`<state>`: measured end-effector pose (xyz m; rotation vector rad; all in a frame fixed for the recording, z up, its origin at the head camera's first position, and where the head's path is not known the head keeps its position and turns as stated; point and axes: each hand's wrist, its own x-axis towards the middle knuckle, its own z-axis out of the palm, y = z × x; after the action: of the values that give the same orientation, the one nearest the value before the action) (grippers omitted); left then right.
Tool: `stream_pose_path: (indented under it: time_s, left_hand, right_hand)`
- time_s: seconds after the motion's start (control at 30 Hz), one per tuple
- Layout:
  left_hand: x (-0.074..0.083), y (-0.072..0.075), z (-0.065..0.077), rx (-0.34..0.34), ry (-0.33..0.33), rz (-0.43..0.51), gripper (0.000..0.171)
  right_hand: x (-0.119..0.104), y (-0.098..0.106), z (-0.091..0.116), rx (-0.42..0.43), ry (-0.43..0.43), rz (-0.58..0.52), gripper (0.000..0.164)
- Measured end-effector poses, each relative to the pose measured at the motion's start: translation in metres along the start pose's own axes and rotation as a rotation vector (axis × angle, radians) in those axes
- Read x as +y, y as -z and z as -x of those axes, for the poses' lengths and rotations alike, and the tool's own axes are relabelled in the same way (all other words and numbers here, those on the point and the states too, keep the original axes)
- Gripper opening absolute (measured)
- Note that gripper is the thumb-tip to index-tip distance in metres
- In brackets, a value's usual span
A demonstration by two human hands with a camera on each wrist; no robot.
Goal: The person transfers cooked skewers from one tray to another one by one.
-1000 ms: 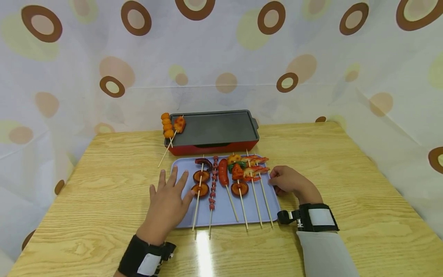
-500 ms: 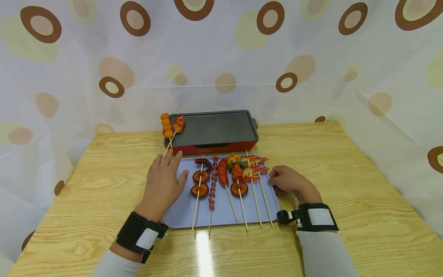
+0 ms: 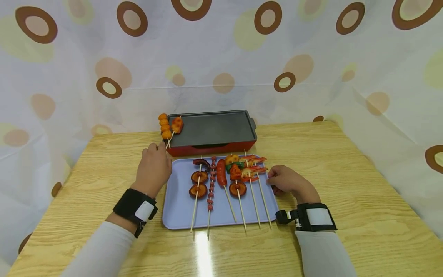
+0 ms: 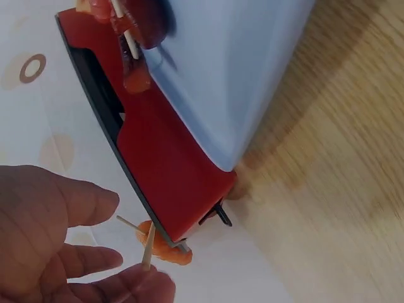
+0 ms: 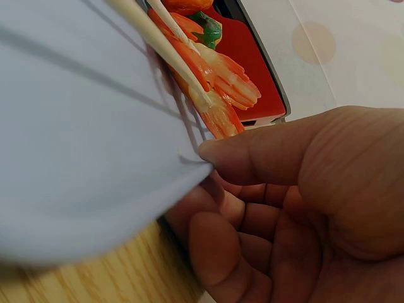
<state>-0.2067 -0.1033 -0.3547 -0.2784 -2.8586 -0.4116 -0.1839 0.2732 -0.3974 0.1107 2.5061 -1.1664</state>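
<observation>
My left hand [image 3: 153, 166] is at the grill's front left corner, its fingers at the stick of a skewer with one orange-red piece [image 3: 177, 125]. In the left wrist view the stick [image 4: 149, 247] meets my fingertips, while the thumb [image 4: 95, 203] stands apart from them. Crossing this skewer is another with several orange balls [image 3: 164, 126]. My right hand [image 3: 288, 180] grips the right rim of the lavender tray [image 3: 180, 215], thumb on top and fingers underneath. On the tray lie mushroom [image 3: 199, 184], small red-piece [image 3: 210, 188], sausage [image 3: 221, 173], mixed [image 3: 236, 173] and shrimp skewers [image 3: 254, 171].
The red grill [image 3: 214, 148] with a flat black plate [image 3: 214, 127] stands behind the tray, against a patterned cloth [image 3: 200, 50]. The wooden table [image 3: 322, 161] extends to both sides. Several skewer sticks overhang the tray's front rim.
My left hand has moved from the tray's left side up to the crossed sticks, its spread fingers now bent. My right hand has kept its grip on the tray.
</observation>
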Motion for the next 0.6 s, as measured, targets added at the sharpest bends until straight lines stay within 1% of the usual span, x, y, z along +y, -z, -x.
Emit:
stream_pose_path:
  time_s: [0.07,0.13,0.2,0.37,0.57,0.6]
  left_hand:
    - [-0.001,0.003,-0.002,-0.047,0.028,0.060,0.047]
    - [-0.001,0.005,-0.004,-0.074,0.047,0.116,0.042]
    - [-0.001,0.007,-0.006,-0.094,0.056,0.152,0.034]
    - [0.000,0.009,-0.009,-0.097,0.056,0.163,0.023]
    - [0.000,0.007,-0.011,-0.098,0.099,0.209,0.021]
    - [0.005,0.004,-0.016,-0.114,0.078,0.223,0.021]
  right_hand:
    - [-0.001,0.000,0.001,0.001,0.001,-0.003,0.008]
    - [-0.001,0.000,0.002,0.000,0.003,-0.003,0.008]
    - [-0.002,0.000,0.002,0.004,0.000,-0.003,0.008]
    - [-0.001,0.000,0.003,0.010,-0.003,-0.004,0.008]
    - [-0.001,-0.001,0.002,0.009,0.005,-0.020,0.007]
    - [0.004,0.002,0.009,0.028,-0.007,-0.030,0.007]
